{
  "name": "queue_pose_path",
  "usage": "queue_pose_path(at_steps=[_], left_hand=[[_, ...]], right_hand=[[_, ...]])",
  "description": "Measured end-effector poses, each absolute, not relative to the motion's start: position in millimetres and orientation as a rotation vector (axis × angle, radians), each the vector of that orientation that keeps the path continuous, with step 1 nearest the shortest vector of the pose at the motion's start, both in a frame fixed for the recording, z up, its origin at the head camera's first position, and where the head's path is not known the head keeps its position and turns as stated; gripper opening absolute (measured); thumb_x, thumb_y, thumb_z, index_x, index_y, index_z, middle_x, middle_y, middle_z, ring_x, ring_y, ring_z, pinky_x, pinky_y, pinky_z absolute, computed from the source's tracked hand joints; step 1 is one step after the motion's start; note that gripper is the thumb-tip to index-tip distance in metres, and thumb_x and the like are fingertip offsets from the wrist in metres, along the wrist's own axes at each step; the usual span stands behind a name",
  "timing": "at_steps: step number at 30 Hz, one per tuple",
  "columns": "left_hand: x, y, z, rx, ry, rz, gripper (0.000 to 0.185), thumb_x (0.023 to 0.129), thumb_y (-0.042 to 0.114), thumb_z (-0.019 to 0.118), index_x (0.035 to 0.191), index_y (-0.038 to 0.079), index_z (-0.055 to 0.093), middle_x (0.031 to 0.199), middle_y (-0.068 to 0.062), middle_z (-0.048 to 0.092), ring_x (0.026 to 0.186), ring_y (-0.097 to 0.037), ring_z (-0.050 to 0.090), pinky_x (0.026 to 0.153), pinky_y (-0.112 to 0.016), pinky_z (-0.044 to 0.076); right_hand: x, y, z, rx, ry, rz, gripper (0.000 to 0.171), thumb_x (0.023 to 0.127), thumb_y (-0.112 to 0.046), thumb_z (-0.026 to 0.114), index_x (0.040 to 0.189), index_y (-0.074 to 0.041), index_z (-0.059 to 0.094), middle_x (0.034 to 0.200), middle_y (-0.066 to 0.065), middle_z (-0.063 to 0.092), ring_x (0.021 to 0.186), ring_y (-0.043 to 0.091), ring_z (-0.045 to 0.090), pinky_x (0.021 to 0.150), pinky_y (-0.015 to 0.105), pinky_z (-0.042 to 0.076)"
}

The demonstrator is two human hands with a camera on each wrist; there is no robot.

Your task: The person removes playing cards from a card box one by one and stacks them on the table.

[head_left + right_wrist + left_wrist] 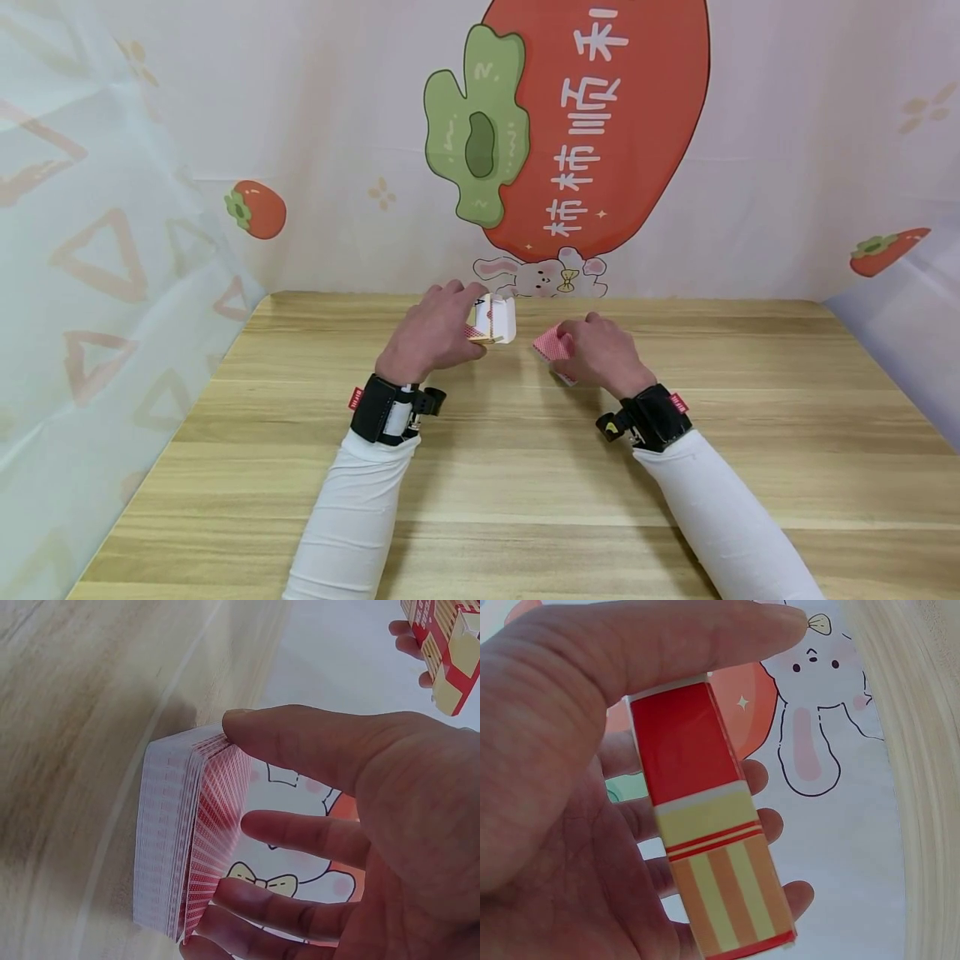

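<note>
**Deck in my right hand, its box in my left**

The deck of cards [187,847] sits in my right hand [600,354], just above the wooden table [525,467], a little right of centre. My thumb lies along one short edge and my fingers [300,836] curl under the far side, so the stack stays squared with its red patterned backs together; held that way, the cards cannot fan out or slip. From my head view only a corner of the red backs pokes out past my knuckles.

Just to the left, close to the deck but not touching it, my left hand [435,337] holds the card box [709,847]. My thumb presses on its red end and my fingers [769,825] wrap behind the striped side, pinching it across its narrow faces. In the head view its pale flap end faces the deck, which looks to me like the reason I hold it tipped that way. Whether the box holds anything I cannot tell.

Both forearms, in white sleeves [352,517] with black wrist straps [378,408], hang over the table. Behind it hangs a backdrop with a big orange persimmon [600,125] and a small rabbit [540,277].
</note>
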State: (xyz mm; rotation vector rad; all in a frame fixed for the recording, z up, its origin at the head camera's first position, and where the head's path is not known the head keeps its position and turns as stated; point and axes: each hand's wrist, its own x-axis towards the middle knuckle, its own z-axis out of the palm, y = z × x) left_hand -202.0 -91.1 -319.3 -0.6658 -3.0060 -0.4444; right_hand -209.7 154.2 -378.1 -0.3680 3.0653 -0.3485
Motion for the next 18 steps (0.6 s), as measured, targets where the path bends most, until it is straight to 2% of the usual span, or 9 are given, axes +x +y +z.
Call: queue_pose_path(at_steps=[6,13,18], left_hand=[[-201.9,-90.9,-320.5,-0.672,-3.01,-0.422,0.078,0.076,0.021,0.087,0.144,0.012,0.051,0.115,-0.011,0.057,0.102,-0.029,0.051,0.085,-0.04,0.048],[-202.9,-89.5,-319.6,-0.671,-3.006,-0.439,0.077,0.076,0.022,0.086,0.144,0.013,0.051,0.114,-0.01,0.056,0.102,-0.029,0.05,0.078,-0.041,0.051],[-202.3,-90.5,-320.5,-0.674,-3.008,-0.437,0.076,0.076,0.021,0.086,0.143,0.013,0.051,0.114,-0.01,0.056,0.101,-0.029,0.051,0.079,-0.041,0.051]], right_hand=[[-209.2,153.5,-380.3,-0.362,3.047,-0.351,0.054,0.082,-0.036,0.081,0.126,-0.007,0.068,0.099,0.012,0.059,0.089,0.03,0.055,0.067,0.041,0.049],[-211.3,154.9,-378.9,-0.345,3.045,-0.351,0.053,0.082,-0.035,0.081,0.125,-0.007,0.068,0.102,0.013,0.06,0.093,0.03,0.055,0.07,0.042,0.051],[-211.2,154.5,-379.6,-0.347,3.033,-0.371,0.053,0.083,-0.036,0.081,0.125,-0.007,0.068,0.103,0.013,0.061,0.093,0.031,0.054,0.071,0.041,0.049]])
